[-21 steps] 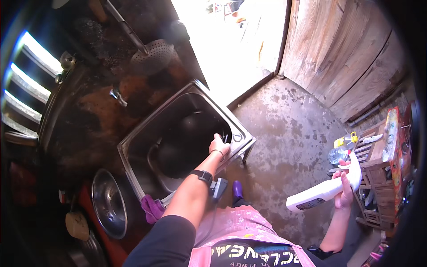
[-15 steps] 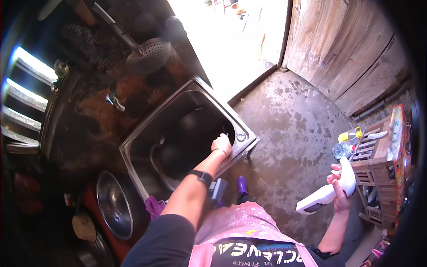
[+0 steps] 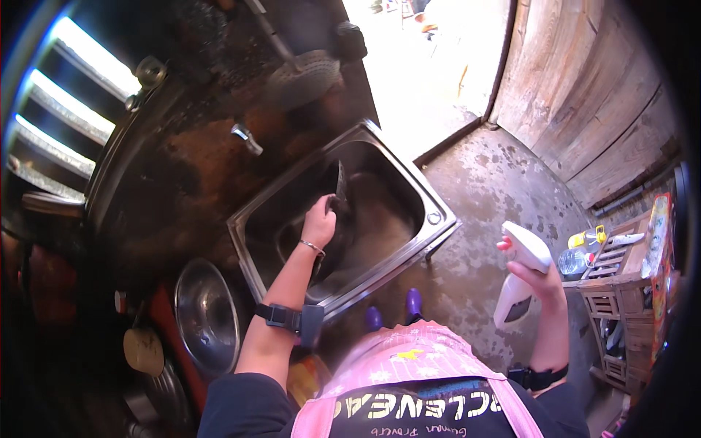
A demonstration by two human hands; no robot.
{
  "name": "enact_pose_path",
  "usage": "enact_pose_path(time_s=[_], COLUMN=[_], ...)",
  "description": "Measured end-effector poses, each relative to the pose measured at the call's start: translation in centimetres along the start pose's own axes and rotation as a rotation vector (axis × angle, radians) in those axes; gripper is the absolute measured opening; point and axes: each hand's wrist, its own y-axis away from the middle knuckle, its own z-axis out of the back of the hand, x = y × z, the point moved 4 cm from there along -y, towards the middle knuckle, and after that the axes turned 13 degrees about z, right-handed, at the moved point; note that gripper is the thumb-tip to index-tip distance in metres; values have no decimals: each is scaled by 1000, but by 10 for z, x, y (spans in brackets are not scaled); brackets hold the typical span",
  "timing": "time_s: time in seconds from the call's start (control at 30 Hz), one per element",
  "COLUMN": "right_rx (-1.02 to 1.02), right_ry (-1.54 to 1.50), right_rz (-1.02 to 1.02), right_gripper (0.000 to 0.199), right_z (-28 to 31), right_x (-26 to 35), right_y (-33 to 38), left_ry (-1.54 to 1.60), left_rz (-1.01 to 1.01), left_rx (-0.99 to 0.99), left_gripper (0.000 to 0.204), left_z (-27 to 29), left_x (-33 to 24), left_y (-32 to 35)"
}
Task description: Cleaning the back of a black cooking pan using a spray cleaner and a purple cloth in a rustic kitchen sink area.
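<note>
My left hand (image 3: 319,221) reaches down into the steel sink (image 3: 438,232). Its fingers are closed at the near end of a thin, flat, blade-like thing (image 3: 340,179) that points up towards the sink's far wall; the kind is hard to make out in the shadow. Off to the right, over the floor, my right hand (image 3: 537,276) grips a white spray bottle (image 3: 527,248) round the neck, with fingers by its trigger. The bottle's body tilts down and is partly covered by the hand.
A small tap (image 3: 247,139) sits on the dark wall beyond the sink. Left of the sink stands a metal basin (image 3: 207,316). A perforated skimmer (image 3: 305,77) lies farther back. At the right, a wooden rack (image 3: 613,292) has clear plastic bottles (image 3: 575,260) beside it.
My left hand has moved from the sink's right rim to its middle, and a thin flat thing now shows in it. The spray bottle has swung more upright in my right hand.
</note>
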Motion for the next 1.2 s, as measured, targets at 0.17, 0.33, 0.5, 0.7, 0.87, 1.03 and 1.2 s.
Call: enact_pose_path(time_s=[0.17, 0.33, 0.5, 0.7, 0.87, 1.03, 1.2], right_rx=[303, 483, 530, 528, 494, 447, 368], right_ry=[71, 86, 102, 114, -70, 151, 187], right_rz=[-6, 69, 81, 4, 79, -18, -169], right_gripper=[41, 30, 27, 19, 25, 30, 32], right_z=[-87, -182, -235, -269, -278, -272, -275], right_x=[-10, 1, 2, 3, 22, 18, 31], right_y=[-63, -116, -146, -170, -180, -188, -185], left_ry=[415, 937, 1053, 1054, 1086, 1039, 1101], left_rz=[195, 334, 352, 380, 378, 347, 347], left_rx=[72, 126, 82, 207, 180, 172, 258], left_gripper=[35, 37, 40, 40, 41, 39, 30], left_z=[55, 91, 109, 119, 123, 137, 145], left_x=[2, 6, 43, 48, 68, 88, 88], left_y=[8, 25, 37, 49, 40, 40, 41])
